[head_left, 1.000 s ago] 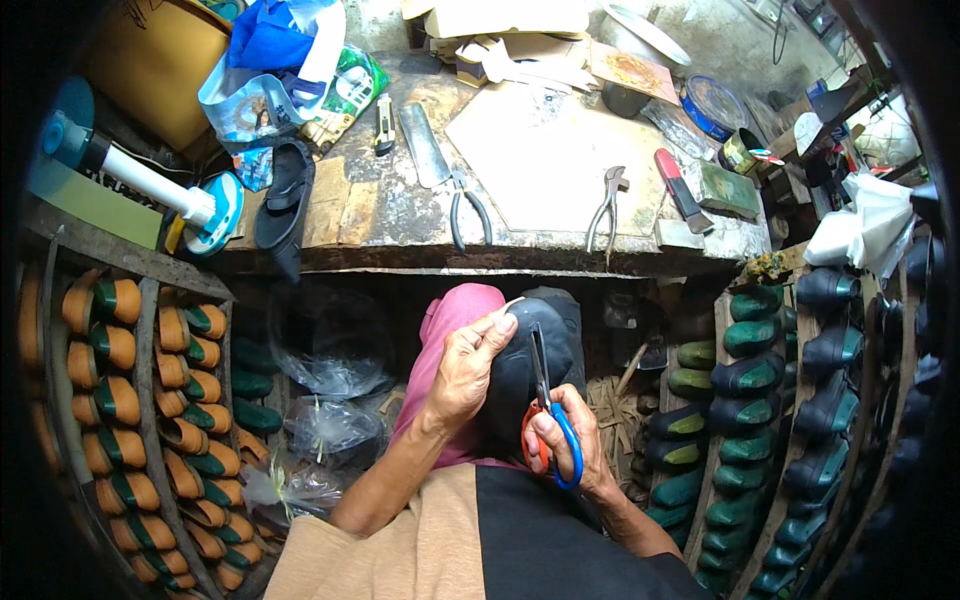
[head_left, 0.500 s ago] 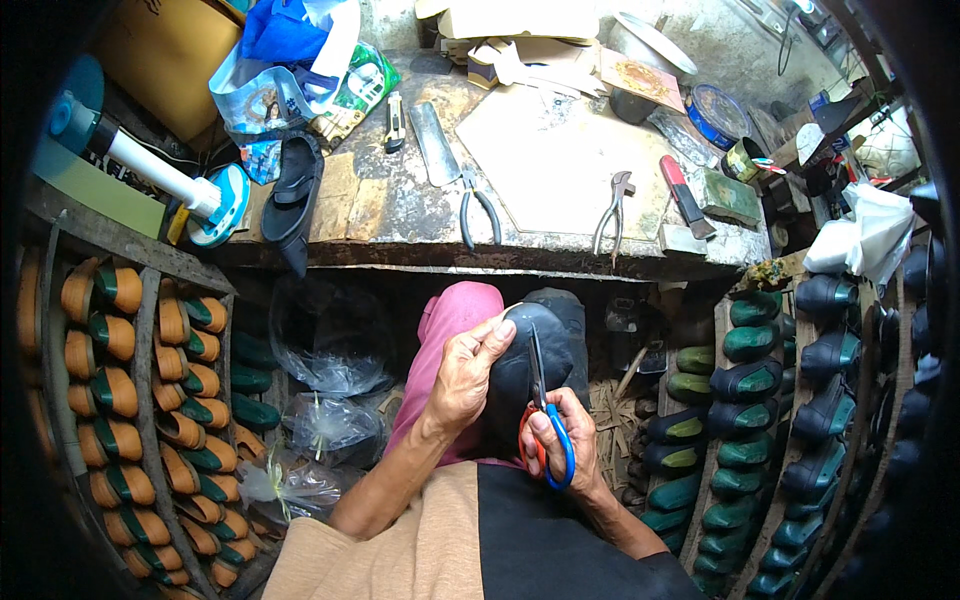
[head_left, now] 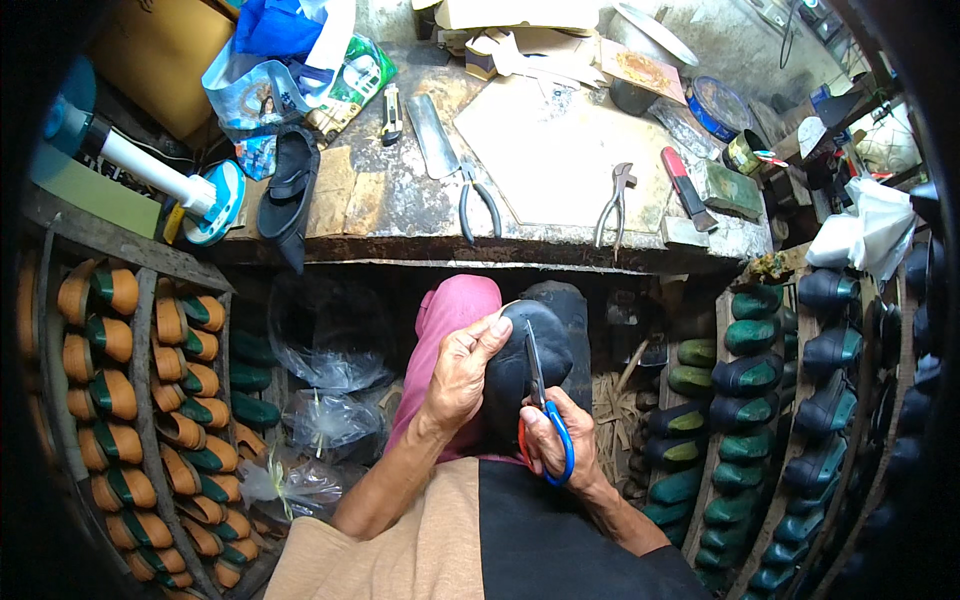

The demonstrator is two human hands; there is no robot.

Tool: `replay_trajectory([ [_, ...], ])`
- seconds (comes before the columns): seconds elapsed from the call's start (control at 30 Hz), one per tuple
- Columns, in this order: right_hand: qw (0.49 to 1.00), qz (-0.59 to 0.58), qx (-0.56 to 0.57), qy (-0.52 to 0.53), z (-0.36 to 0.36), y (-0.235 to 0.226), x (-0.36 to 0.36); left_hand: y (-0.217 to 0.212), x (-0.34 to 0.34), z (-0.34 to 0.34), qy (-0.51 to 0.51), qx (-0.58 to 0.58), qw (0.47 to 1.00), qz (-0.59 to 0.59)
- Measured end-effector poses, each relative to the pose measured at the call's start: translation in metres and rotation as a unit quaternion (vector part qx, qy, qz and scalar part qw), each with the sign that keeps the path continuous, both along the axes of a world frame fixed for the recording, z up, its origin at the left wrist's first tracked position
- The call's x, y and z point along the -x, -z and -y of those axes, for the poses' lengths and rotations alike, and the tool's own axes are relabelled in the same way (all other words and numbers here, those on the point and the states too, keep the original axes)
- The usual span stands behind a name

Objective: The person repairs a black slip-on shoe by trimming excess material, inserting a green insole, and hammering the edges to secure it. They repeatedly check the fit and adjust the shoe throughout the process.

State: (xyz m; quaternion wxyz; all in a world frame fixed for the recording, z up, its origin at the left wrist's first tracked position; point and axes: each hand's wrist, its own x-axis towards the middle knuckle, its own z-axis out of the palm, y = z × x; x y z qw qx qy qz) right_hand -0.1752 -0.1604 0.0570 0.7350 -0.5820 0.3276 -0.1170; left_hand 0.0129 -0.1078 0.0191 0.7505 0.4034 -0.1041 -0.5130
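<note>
Two things are gripped: a dark rounded piece [head_left: 550,345] by the left hand [head_left: 462,375], scissors [head_left: 536,383] by the right hand [head_left: 562,430].

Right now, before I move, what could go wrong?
The tip of the red-and-blue-handled metal scissors points away from the body, close beside the bare left hand's thumb; a slip could nick it. The smooth black rounded piece seems pinched only near its edge, so it might twist. The grey metal pincers' handles reach the worn workbench's front edge; a bump could drop them.
</note>
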Motion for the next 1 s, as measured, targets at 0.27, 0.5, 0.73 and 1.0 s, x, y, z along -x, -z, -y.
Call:
replay_trajectory([
  [0.27, 0.999, 0.015, -0.048, 0.013, 0.001, 0.001, -0.001, -0.001, -0.001, -0.003, 0.000, 0.018, 1.000, -0.009],
  [0.5, 0.998, 0.019, -0.056, 0.014, 0.003, -0.001, 0.003, 0.001, 0.001, -0.001, 0.001, -0.004, 1.000, 0.004],
  [0.73, 0.998, 0.002, -0.052, 0.022, 0.004, -0.003, 0.002, 0.001, 0.000, -0.001, 0.019, -0.005, 1.000, -0.010],
  [1.0, 0.999, -0.001, -0.052, 0.012, 0.003, 0.006, 0.001, 0.019, 0.003, 0.000, 0.003, -0.028, 0.999, 0.015],
])
